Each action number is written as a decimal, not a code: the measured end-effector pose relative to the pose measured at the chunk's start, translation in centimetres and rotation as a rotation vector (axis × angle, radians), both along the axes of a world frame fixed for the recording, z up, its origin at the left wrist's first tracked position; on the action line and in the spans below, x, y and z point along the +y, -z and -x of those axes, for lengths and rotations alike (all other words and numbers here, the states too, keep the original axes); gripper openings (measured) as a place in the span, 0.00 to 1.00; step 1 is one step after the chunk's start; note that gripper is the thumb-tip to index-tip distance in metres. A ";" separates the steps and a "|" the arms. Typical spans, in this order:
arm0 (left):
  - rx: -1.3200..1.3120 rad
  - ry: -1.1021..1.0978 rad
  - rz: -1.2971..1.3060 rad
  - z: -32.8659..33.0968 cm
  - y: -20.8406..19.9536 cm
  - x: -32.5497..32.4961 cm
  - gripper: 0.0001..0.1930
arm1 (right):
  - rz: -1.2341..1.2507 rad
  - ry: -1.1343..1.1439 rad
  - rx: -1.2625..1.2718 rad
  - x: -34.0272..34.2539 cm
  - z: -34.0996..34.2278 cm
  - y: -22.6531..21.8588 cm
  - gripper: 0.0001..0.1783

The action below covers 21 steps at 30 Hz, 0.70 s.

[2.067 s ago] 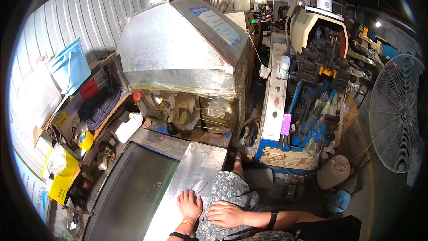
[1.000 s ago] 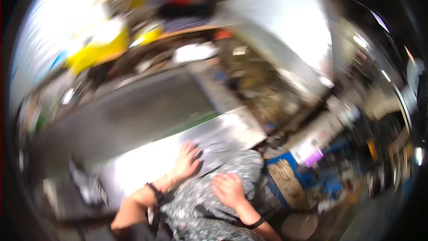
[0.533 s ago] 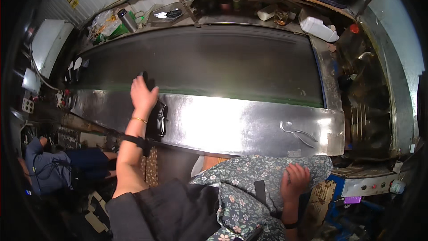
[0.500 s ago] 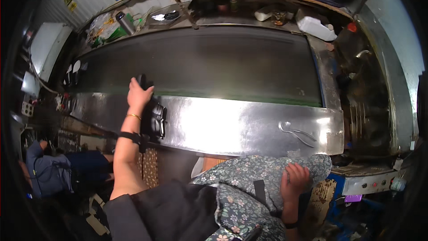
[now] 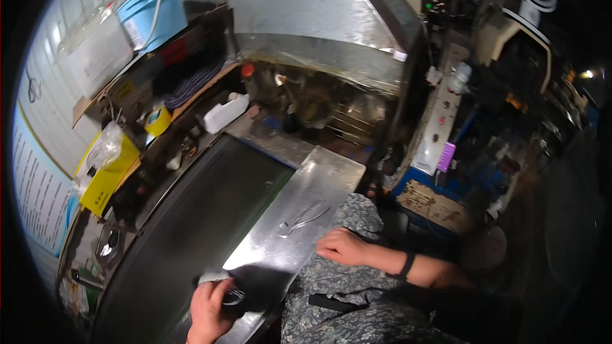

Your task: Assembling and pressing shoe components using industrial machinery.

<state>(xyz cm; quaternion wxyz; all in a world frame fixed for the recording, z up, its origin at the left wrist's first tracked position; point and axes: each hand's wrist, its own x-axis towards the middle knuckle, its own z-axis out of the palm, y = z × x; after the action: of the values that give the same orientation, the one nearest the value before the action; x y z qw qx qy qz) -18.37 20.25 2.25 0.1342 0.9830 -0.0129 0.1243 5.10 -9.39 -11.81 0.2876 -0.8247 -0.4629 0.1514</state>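
Observation:
My left hand (image 5: 209, 311) is closed around a black shoe-like piece (image 5: 234, 297) with a pale upper part, over the near edge of the dark belt and the metal strip. The piece is blurred and partly hidden by my fingers. My right hand (image 5: 343, 246) has its fingers curled in, with nothing visible in them, just above the floral cloth (image 5: 312, 277) on my lap. A pair of metal pliers (image 5: 313, 218) lies on the shiny metal strip (image 5: 328, 175), a little beyond my right hand and apart from it.
The dark belt (image 5: 191, 210) runs alongside the metal strip. Behind it a shelf holds a yellow box (image 5: 105, 181), a tape roll (image 5: 157, 121) and a blue bucket (image 5: 153, 16). A white jug (image 5: 226, 113) stands beyond the belt. At right is a blue machine with a control panel (image 5: 433, 134).
The view has swung to the right. My left hand now has the black piece nearer my body. My right hand has risen from the cloth toward the pliers.

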 end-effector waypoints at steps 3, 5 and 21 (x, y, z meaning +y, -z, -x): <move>-0.200 0.539 -0.063 -4.6 -3.7 -5.6 0.26 | -0.454 0.191 0.630 1.9 -1.7 -3.3 0.24; -0.354 0.899 -0.187 -7.0 -4.0 -9.1 0.25 | -0.561 0.391 0.787 0.9 -2.9 -6.2 0.29; 0.374 0.152 1.725 -22.4 9.7 -21.7 0.17 | -0.532 0.383 -0.225 -11.0 4.2 -10.4 0.24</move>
<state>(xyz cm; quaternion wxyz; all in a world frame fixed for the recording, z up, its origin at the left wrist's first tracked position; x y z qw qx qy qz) 4.04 -1.46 -7.40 0.8365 0.5403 0.0421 -0.0813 0.86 -20.44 -1.41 0.4627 -0.8043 -0.3518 -0.1232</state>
